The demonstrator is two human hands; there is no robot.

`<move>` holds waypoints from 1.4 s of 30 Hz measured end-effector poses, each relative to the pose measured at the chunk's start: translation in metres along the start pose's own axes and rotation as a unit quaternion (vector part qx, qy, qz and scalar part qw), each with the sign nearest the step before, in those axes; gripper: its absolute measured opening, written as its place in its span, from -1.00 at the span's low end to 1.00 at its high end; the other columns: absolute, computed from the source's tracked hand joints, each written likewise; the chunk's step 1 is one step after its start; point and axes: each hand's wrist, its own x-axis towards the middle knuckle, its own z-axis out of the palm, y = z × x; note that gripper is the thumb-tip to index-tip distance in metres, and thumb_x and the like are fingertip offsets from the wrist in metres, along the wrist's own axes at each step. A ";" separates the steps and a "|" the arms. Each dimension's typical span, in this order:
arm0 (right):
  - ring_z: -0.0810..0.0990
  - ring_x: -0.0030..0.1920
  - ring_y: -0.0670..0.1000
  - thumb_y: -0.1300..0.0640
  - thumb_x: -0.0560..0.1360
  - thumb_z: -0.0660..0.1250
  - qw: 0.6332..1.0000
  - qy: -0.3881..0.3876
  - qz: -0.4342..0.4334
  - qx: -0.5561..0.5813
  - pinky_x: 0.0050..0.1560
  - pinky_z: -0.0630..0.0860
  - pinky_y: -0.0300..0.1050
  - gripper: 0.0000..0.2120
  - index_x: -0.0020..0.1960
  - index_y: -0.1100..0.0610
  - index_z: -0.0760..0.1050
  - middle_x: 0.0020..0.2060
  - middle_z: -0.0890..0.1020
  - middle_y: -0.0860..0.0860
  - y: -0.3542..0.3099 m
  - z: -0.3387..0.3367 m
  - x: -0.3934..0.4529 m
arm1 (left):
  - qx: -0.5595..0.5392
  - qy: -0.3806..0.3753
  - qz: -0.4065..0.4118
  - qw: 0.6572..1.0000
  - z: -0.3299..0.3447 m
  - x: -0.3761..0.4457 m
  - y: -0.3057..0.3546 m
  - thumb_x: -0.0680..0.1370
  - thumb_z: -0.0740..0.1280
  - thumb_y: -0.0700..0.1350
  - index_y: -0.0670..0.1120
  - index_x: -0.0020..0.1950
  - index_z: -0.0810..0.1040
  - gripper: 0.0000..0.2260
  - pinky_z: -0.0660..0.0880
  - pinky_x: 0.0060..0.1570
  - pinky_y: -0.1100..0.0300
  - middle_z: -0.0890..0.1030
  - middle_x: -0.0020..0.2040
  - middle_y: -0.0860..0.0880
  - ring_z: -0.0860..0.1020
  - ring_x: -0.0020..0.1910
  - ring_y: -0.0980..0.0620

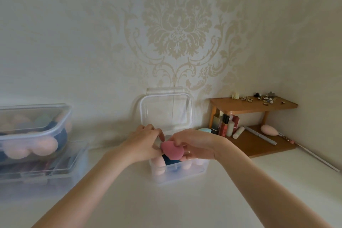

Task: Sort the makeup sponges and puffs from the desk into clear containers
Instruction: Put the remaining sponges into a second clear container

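Observation:
A clear container (187, 177) stands open at the middle of the white desk, its lid (165, 110) tilted up against the wall. Pale pink sponges (158, 166) and a dark blue one (171, 161) lie inside. Above its opening, a dark pink sponge (172, 151) is held between both hands. My left hand (143, 142) pinches its left edge. My right hand (192, 143) grips its right side, fingers curled under it. A teal sponge (205, 130) peeks out behind my right hand.
Two closed clear containers are stacked at the left: the upper (35, 131) holds peach, blue and green sponges, the lower (44, 170) is blurred. A wooden shelf (253, 105) at the right carries trinkets, cosmetics bottles (224, 126), a pink sponge (269, 129) and a pen-like tool (261, 135).

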 end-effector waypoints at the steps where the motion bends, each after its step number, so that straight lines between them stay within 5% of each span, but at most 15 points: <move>1: 0.51 -0.15 -0.05 0.31 0.49 0.13 1.000 -0.002 -0.001 -0.020 -0.08 0.44 -0.24 -0.73 0.16 0.27 0.45 -0.04 0.50 0.07 -0.001 0.001 0.000 | 0.011 -0.018 -0.008 1.000 0.001 0.001 -0.002 0.41 0.26 0.12 0.10 0.09 0.48 -0.71 0.33 0.26 0.07 0.43 0.11 -0.01 0.33 0.25 -0.05; 3: 0.51 -0.09 -0.05 0.36 0.49 0.17 0.998 -0.022 -0.006 -0.067 -0.02 0.44 -0.24 -0.67 0.22 0.23 0.48 0.02 0.52 0.08 -0.003 0.004 -0.002 | 0.064 -0.047 -0.008 0.997 0.004 0.005 -0.007 0.31 0.21 0.18 0.13 -0.23 0.43 -0.83 0.31 0.12 0.14 0.42 -0.13 0.03 0.37 0.16 -0.07; 6: 0.50 0.06 -0.01 0.38 0.48 0.25 0.992 -0.041 -0.014 -0.119 0.17 0.44 -0.13 -0.69 0.12 0.07 0.54 0.11 0.54 0.05 -0.005 0.005 -0.003 | 0.122 -0.052 -0.003 0.991 0.005 0.007 0.000 0.40 0.27 0.12 0.03 -0.35 0.32 -0.76 0.10 -0.05 0.21 0.28 -0.31 0.07 0.31 -0.01 -0.01; 10: 0.53 0.04 -0.02 0.37 0.46 0.30 0.990 -0.013 -0.016 -0.142 0.24 0.47 -0.13 -0.75 -0.06 0.02 0.54 0.05 0.56 0.00 -0.004 0.006 -0.002 | 0.115 -0.094 -0.025 0.989 -0.002 0.007 0.008 0.45 0.29 0.07 0.04 -0.33 0.32 -0.77 0.18 -0.01 0.21 0.37 -0.13 -0.03 0.28 0.03 -0.05; 13: 0.51 -0.21 -0.14 0.33 0.44 0.33 0.979 0.009 -0.023 -0.203 -0.17 0.47 -0.37 -0.76 -0.16 -0.03 0.53 -0.13 0.57 -0.08 -0.003 0.012 -0.001 | 0.111 -0.114 -0.034 0.987 -0.003 0.010 0.009 0.45 0.27 0.10 0.02 -0.33 0.35 -0.76 0.29 -0.09 0.31 0.32 -0.17 0.00 0.24 -0.01 -0.06; 16: 0.53 -0.05 -0.07 0.27 0.41 0.35 0.956 0.031 -0.035 -0.291 0.06 0.49 -0.23 -0.79 -0.17 -0.04 0.53 -0.07 0.59 -0.04 -0.001 0.018 0.005 | 0.090 -0.085 -0.030 0.992 -0.005 0.011 0.012 0.50 0.26 0.00 0.00 -0.13 0.50 -0.91 0.15 -0.31 0.38 0.37 -0.04 -0.07 0.23 -0.03 -0.05; 20: 0.52 -0.01 -0.03 0.29 0.43 0.34 0.933 0.050 -0.047 -0.354 0.25 0.46 -0.08 -0.84 -0.15 0.03 0.49 -0.05 0.58 0.00 0.000 0.022 0.009 | 0.081 -0.033 -0.025 0.996 0.002 0.017 0.002 0.47 0.29 -0.05 -0.10 -0.08 0.61 -0.83 0.40 -0.03 0.17 0.37 -0.22 0.03 0.26 -0.01 -0.07; 26: 0.49 -0.10 -0.04 0.01 0.45 0.37 0.890 0.068 -0.045 -0.449 0.04 0.44 -0.18 -0.86 -0.26 0.00 0.51 0.07 0.63 0.06 -0.005 0.031 0.012 | 0.100 -0.002 -0.023 0.995 0.002 0.015 0.006 0.44 0.31 -0.14 -0.07 -0.22 0.54 -0.95 0.37 -0.15 0.16 0.28 -0.32 0.06 0.23 -0.08 -0.06; 29: 0.44 -0.05 -0.02 -0.13 0.48 0.27 0.877 0.054 -0.024 -0.476 0.12 0.33 -0.14 -0.70 -0.02 0.04 0.64 -0.04 0.58 0.02 -0.004 0.032 0.011 | 0.081 0.000 -0.024 0.996 0.004 0.016 0.004 0.41 0.35 -0.13 -0.12 -0.09 0.64 -0.86 0.42 -0.13 0.17 0.35 -0.27 0.05 0.24 -0.03 -0.06; 32: 0.50 0.15 0.03 -0.16 0.50 0.22 0.859 0.057 -0.006 -0.509 0.25 0.31 -0.12 -0.60 0.08 0.10 0.61 0.08 0.60 0.00 -0.004 0.036 0.012 | 0.075 -0.028 -0.017 0.997 0.003 0.014 0.003 0.42 0.32 0.00 -0.04 -0.16 0.63 -0.84 0.38 -0.07 0.18 0.37 -0.32 0.08 0.31 -0.02 -0.08; 36: 0.57 -0.03 -0.07 -0.06 0.47 0.33 0.922 0.047 0.001 -0.384 -0.02 0.40 -0.32 -0.69 0.09 0.11 0.62 -0.03 0.65 -0.02 -0.007 0.022 -0.002 | 0.004 -0.054 -0.029 0.998 -0.010 0.011 0.004 0.42 0.34 0.04 0.14 -0.07 0.55 -0.89 0.47 0.13 0.14 0.51 -0.09 0.11 0.49 0.10 -0.02; 39: 0.63 -0.22 -0.11 0.24 0.52 0.28 0.983 -0.003 -0.034 -0.180 -0.19 0.49 -0.36 -0.83 0.02 0.23 0.62 -0.15 0.67 0.06 -0.007 0.001 -0.015 | 0.006 -0.081 -0.016 0.997 -0.013 0.011 0.006 0.41 0.37 0.04 0.05 0.10 0.54 -0.73 0.44 -0.01 0.19 0.50 -0.03 0.07 0.48 0.07 -0.01; 42: 0.60 -0.30 -0.06 0.27 0.54 0.24 0.993 0.048 -0.097 -0.037 -0.29 0.48 -0.31 -0.85 -0.03 0.24 0.59 -0.21 0.68 0.08 -0.010 -0.022 -0.026 | 0.031 -0.092 -0.020 0.995 -0.011 0.014 0.007 0.42 0.37 0.01 0.03 0.12 0.50 -0.71 0.36 -0.04 0.20 0.47 -0.05 0.04 0.36 0.04 -0.03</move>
